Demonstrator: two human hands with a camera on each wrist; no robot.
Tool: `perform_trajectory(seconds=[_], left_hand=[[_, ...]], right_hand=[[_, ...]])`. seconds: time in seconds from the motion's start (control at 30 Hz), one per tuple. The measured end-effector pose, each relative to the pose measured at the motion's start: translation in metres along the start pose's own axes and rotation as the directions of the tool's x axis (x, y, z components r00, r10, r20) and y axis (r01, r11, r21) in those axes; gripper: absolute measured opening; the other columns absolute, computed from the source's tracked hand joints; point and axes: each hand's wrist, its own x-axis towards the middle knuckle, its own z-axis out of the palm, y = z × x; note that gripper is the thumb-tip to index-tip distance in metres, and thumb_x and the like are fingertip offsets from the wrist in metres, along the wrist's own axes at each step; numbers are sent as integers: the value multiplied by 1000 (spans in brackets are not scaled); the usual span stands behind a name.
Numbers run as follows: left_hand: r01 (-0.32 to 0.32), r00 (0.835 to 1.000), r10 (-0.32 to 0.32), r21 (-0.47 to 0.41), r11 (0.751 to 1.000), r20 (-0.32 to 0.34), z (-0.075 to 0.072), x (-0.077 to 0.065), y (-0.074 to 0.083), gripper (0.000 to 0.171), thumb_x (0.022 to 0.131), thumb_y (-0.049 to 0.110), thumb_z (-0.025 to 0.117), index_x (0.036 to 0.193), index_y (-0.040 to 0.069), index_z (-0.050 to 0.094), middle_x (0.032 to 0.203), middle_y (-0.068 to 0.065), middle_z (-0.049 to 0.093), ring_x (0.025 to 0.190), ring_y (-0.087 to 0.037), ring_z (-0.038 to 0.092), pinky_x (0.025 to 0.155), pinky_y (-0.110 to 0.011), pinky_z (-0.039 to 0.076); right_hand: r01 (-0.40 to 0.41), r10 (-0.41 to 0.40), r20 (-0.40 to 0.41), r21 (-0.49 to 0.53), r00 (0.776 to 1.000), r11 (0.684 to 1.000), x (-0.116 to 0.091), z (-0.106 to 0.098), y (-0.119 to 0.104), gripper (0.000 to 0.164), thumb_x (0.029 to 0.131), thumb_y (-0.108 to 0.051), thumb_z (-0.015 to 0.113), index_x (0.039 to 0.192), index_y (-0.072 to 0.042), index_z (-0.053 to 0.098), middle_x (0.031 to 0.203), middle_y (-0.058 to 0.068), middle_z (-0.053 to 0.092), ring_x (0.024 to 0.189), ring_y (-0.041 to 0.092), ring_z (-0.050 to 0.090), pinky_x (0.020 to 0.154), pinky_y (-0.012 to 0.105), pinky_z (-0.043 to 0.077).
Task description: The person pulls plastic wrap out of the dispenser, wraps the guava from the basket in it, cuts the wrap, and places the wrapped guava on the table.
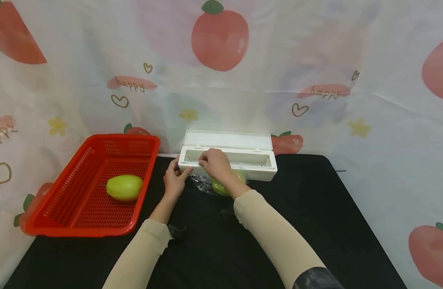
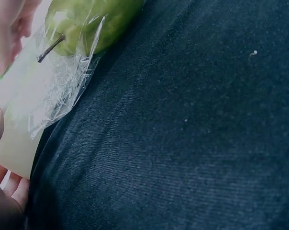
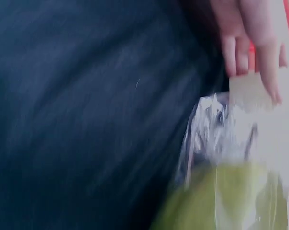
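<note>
A long white cling film dispenser box [image 1: 259,174] lies on the black table with its lid [image 1: 228,140] raised. My left hand [image 1: 174,180] grips its left end, thumb on the front. My right hand [image 1: 217,164] is over the box's front edge, left of the middle, fingers curled, pinching a small green tab [image 2: 5,72]. Clear film [image 2: 63,91] hangs from the front over a green pear-like fruit [image 2: 92,24] with a dark stem. In the head view my right wrist partly hides that fruit. The right wrist view shows the film [image 3: 211,124] bunched near my left fingers [image 3: 268,72].
A red plastic basket [image 1: 143,200] stands left of my left arm, holding a yellow-green fruit [image 1: 124,188]. Behind the box hangs a patterned curtain [image 1: 221,104]. The black tabletop [image 1: 315,200] extends right to a slanting edge.
</note>
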Motion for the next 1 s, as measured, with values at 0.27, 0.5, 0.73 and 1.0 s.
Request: perform_trajectory(seconds=[0.27,0.5,0.73,1.0], left_hand=[[14,1000,-13,-17,1000,17,2,-3,-1,63,89,9,75,146,11,49,132,-18,61,113,-35,65,93,-46,55],[-7,1000,7,26,1000,8,4,-4,-2,60,90,2,70,145,12,50,133,-20,61,113,-36,65,94,-50,54],[-14,1000,13,77,997,4,5,-1,-5,68,86,-6,67,148,10,45,135,-20,57,115,-36,64,96,-48,52],[-2,998,-2,65,998,57,2,2,-6,73,89,-3,66,153,10,36,145,-20,49,124,-38,57,103,-50,47]], right_hand=[[46,-48,-40,-55,998,997,12,21,-32,15,97,-24,67,102,-15,78,98,1,73,93,20,66,84,32,55],[58,-81,-123,-178,989,982,12,29,-51,14,97,-22,66,99,-17,79,95,0,70,92,20,64,84,30,53],[62,-105,-155,-261,982,963,6,33,-56,19,99,-25,61,106,-21,78,98,-1,69,93,20,62,80,34,53],[80,-109,-105,-248,988,965,-7,26,-44,40,97,-24,58,136,-29,62,120,2,60,102,24,54,77,39,48]])
